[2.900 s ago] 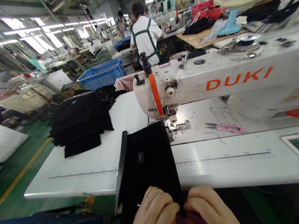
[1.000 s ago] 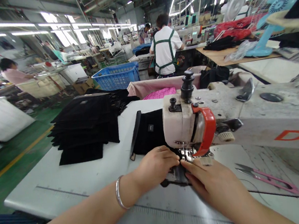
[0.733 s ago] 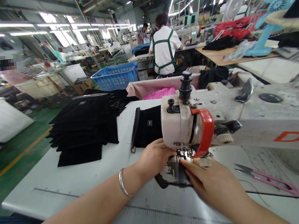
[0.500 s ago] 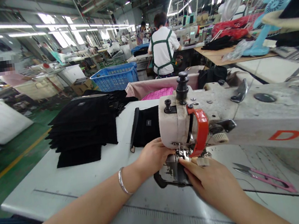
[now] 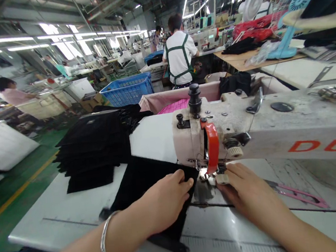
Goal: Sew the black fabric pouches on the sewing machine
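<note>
A black fabric piece lies turned on the table, left of the sewing machine, its corner near the presser foot. My left hand, with a silver bangle at the wrist, is closed over the right edge of this fabric, thumb and fingers pinching it. My right hand is on the other side of the presser foot. Its fingers are bent together beside the needle area, partly behind a pale knob; whatever they hold is hidden. Pink-handled thread snips lie right of this hand.
A tall stack of black fabric pieces stands at the table's left. Behind the machine is a pink-lined bin, then a blue plastic basket. A co-worker in a white shirt stands beyond, back turned.
The black fabric piece has come from behind the machine head toward me and left, turning. My left hand has moved left and nearer with it; my right hand has shifted slightly right.
</note>
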{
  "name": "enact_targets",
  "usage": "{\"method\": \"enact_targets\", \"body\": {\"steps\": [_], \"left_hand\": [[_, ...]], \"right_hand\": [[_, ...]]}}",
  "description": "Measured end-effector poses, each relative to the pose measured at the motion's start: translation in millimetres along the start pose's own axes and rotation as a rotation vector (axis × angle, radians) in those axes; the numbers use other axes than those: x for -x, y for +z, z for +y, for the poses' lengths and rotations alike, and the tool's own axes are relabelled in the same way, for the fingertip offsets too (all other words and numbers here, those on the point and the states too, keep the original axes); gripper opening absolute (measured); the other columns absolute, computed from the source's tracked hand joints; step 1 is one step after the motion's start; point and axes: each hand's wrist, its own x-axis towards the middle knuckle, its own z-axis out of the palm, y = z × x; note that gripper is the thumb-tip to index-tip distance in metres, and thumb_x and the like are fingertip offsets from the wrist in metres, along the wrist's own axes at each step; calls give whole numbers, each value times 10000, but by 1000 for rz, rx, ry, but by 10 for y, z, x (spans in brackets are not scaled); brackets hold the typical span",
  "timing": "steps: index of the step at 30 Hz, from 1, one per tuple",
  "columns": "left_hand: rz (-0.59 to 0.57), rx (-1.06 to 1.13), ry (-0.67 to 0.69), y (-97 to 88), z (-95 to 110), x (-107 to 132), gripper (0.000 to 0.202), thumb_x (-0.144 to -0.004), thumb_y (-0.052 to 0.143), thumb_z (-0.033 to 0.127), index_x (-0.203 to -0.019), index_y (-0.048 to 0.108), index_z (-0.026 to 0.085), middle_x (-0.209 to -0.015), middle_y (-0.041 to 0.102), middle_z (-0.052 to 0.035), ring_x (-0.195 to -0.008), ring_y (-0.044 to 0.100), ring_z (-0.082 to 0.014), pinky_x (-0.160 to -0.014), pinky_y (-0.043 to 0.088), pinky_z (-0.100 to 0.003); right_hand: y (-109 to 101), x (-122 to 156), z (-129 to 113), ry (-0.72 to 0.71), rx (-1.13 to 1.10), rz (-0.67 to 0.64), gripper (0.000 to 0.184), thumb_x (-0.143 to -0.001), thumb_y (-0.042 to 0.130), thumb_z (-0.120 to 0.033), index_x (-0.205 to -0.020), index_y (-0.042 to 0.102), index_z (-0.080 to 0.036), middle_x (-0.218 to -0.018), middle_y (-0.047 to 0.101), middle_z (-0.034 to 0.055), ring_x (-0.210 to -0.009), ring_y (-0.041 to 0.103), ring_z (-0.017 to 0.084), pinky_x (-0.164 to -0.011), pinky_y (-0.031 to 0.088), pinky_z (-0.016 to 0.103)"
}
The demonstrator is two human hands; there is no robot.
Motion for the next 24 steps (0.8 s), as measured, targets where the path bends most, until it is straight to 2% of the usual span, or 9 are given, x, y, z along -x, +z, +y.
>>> {"method": "enact_targets", "body": {"steps": [3,6,9,11,16,19,22,24], "left_hand": [[-8,90,-37,80,124,84,393,-930,519,155,-1323,534,163,-1355,540,-101,-1300,451,-257,-1105,405,-415],[56,185,-47,223,202,149,425,-952,452,100,-1374,472,141,-1444,471,-87,-1381,369,-213,-1170,346,-391],[86,205,-17,298,247,173,408,-957,421,80,-1360,479,107,-1425,500,-98,-1391,365,-216,-1184,330,-408],[96,196,-9,307,247,158,392,-958,426,87,-1344,493,97,-1403,524,-106,-1375,393,-223,-1178,344,-410],[126,160,47,315,108,38,407,-947,421,73,-1350,480,66,-1367,549,-137,-1354,420,-222,-1175,347,-399],[129,165,38,242,54,-22,392,-943,439,81,-1329,509,84,-1360,550,-145,-1353,427,-226,-1161,367,-407],[61,225,3,73,164,32,342,-971,469,174,-1302,555,161,-1361,561,-102,-1317,477,-219,-1138,399,-402],[5,263,11,2,308,146,331,-983,489,277,-1289,573,182,-1344,584,-82,-1269,528,-210,-1133,402,-378]], "right_hand": [[70,-7,35,-26,72,71,124,-899,519,-90,-956,603,-161,-1022,582,116,-944,525,280,-829,486,451],[75,43,4,-170,96,66,183,-905,499,-71,-1005,625,-159,-958,599,96,-925,535,277,-831,493,455],[70,120,-56,-344,25,41,281,-918,463,-57,-1145,603,-147,-990,626,86,-908,557,244,-812,515,404],[98,151,-85,-393,-2,5,307,-924,452,-58,-1186,588,-141,-1015,637,85,-883,572,229,-781,525,385],[165,136,-113,-378,-2,6,310,-915,444,-48,-1170,604,-122,-970,656,88,-881,592,237,-782,512,404],[68,111,-148,-298,-101,2,310,-905,438,-51,-1128,633,-144,-943,659,75,-859,582,221,-758,490,380],[-101,112,-203,-157,-325,-167,284,-810,498,-21,-922,671,-217,-898,647,14,-842,571,176,-727,452,316],[-188,123,-233,-154,-431,-313,264,-717,530,8,-749,645,-228,-866,646,-27,-848,575,147,-741,428,288]]}}
